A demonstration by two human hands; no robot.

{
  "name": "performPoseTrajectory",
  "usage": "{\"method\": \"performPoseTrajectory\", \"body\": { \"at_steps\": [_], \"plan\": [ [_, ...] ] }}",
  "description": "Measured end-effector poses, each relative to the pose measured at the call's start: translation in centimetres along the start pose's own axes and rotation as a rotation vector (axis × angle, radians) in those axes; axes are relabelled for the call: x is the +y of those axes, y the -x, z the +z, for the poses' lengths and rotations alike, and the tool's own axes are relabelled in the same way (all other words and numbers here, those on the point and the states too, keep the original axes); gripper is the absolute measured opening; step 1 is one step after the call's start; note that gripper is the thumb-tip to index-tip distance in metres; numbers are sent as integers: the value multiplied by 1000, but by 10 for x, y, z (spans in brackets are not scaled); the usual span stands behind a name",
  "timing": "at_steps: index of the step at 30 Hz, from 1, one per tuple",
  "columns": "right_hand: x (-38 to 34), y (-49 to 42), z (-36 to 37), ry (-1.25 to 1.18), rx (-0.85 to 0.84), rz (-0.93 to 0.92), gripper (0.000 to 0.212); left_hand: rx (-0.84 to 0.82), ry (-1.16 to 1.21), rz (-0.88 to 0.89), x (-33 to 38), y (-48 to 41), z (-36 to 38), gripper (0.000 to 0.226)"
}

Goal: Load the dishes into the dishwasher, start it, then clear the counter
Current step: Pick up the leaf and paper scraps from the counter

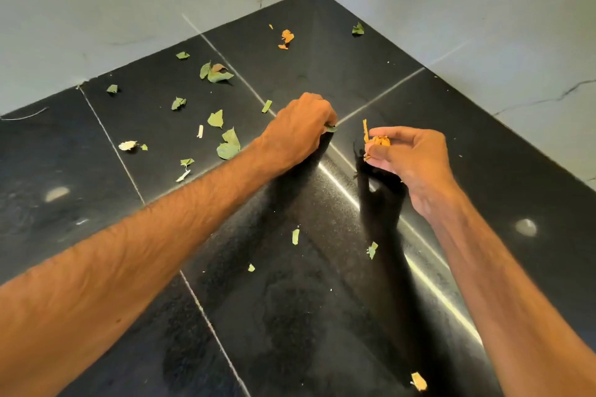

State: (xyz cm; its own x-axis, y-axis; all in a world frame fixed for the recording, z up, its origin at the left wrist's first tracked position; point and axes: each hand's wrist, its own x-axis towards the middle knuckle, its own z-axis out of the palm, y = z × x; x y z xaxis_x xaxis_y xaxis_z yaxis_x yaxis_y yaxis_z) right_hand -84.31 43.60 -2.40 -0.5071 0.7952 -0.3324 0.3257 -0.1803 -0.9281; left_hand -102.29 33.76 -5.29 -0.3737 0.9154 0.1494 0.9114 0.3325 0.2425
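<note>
Polished black stone tiles form the counter [322, 300], glossy and finely speckled, throwing back bright streaks of light. Thin pale grout [127, 171] runs matt between them. The walls [129, 10] are smooth white marble-look slabs with grey veins and a soft sheen. Torn green leaves [229, 145] look dull and dry; orange scraps [286, 37] look thin, crumpled, papery.

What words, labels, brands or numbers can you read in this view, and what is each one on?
None: there is no readable text in this view.
The black counter, the marble wall and the green leaf scraps are unmarked.
The left hand pinches a leaf piece and the right hand holds orange scraps; neither carries print.
</note>
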Motion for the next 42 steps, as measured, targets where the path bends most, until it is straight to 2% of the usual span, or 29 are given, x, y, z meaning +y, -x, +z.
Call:
{"method": "performPoseTrajectory", "body": {
  "at_steps": [3, 6, 9, 11, 14, 16, 19, 22, 25, 27, 31, 33, 35, 37, 39, 40, 42],
  "plan": [
    [-8, 9, 7, -230, -91, 154, 26, 16, 138, -85, -1, 6, -6, 24],
    [-14, 9, 15, -519, -195, 357, 30, 33, 438, -221, -6, 24, -20, 16],
    [-18, 8, 26, -694, -323, 507, 37, 33, 1136, -448, -17, 54, -43, 21],
    [-19, 8, 37, -755, -369, 556, 39, 27, 1497, -535, -30, 74, -57, 27],
    [-22, 13, 59, -782, -374, 574, 36, 58, 1759, -635, -50, 101, -77, 27],
    [-25, 17, 75, -689, -350, 529, 40, 86, 1891, -726, -63, 119, -87, 22],
    [-35, 26, 100, -503, -348, 441, 41, 76, 1908, -819, -82, 145, -94, 22],
    [-45, 35, 123, -300, -426, 370, 27, 97, 1805, -898, -94, 165, -98, 23],
    [-45, 38, 142, -90, -533, 323, 44, 128, 1740, -953, -99, 178, -105, 20],
    [-42, 40, 154, 2, -548, 267, 43, 136, 1714, -971, -103, 182, -108, 25],
    [-36, 46, 167, 163, -490, 93, 26, 76, 1726, -910, -114, 192, -113, 29],
    [-30, 46, 170, 276, -448, -20, 30, 82, 1704, -881, -118, 197, -116, 21],
    [-23, 43, 174, 513, -348, -235, 31, 130, 1638, -899, -122, 201, -116, 15],
    [-17, 42, 178, 796, -245, -459, 23, 181, 1557, -940, -128, 204, -115, 25],
    [-10, 47, 182, 997, -199, -534, 32, 197, 1502, -973, -133, 207, -114, 24],
    [-5, 50, 184, 1053, -197, -546, 39, 194, 1481, -985, -136, 209, -114, 21],
    [0, 55, 189, 1100, -191, -582, 40, 193, 1434, -1001, -138, 209, -115, 24]
  ]
}}
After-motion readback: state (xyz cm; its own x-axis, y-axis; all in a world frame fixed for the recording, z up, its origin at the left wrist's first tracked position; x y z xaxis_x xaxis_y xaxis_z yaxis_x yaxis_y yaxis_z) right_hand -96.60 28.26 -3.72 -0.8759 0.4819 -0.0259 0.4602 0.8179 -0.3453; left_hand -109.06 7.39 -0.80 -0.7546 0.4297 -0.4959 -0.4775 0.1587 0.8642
